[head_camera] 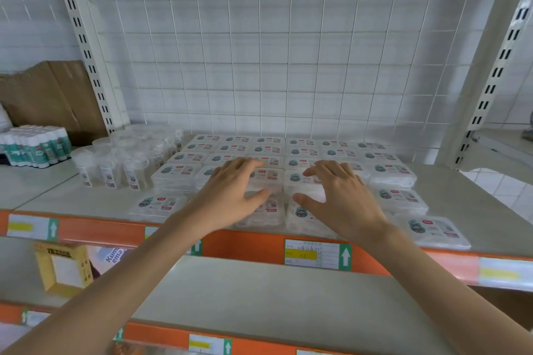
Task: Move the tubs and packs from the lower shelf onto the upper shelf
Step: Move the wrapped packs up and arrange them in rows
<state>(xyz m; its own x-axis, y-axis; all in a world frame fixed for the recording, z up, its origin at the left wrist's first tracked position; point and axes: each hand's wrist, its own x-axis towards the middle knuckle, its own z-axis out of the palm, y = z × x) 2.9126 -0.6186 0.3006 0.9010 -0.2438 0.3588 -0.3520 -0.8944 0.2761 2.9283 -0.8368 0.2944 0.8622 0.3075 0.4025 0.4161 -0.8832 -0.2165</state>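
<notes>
Clear tubs [121, 164] stand at the left of the upper shelf [72, 196], beside rows of flat packs [176, 171]. Over the front packs, the left hand [233, 196] and right hand [341, 199] are side by side, each grip spread and holding nothing. The lower shelf [259, 291] lies below.

A white wire grid [259, 52] backs the bay, between a left slotted upright [83, 46] and a right one [496, 66]. At far left, flattened brown cardboard [52, 95] leans on the tiled wall [28, 23], and white-and-teal bottles [34, 147] cluster before it. A yellow windowed box [63, 266] sits tilted at lower left. A price label [317, 253] with a green arrow fronts the orange rail [245, 245].
</notes>
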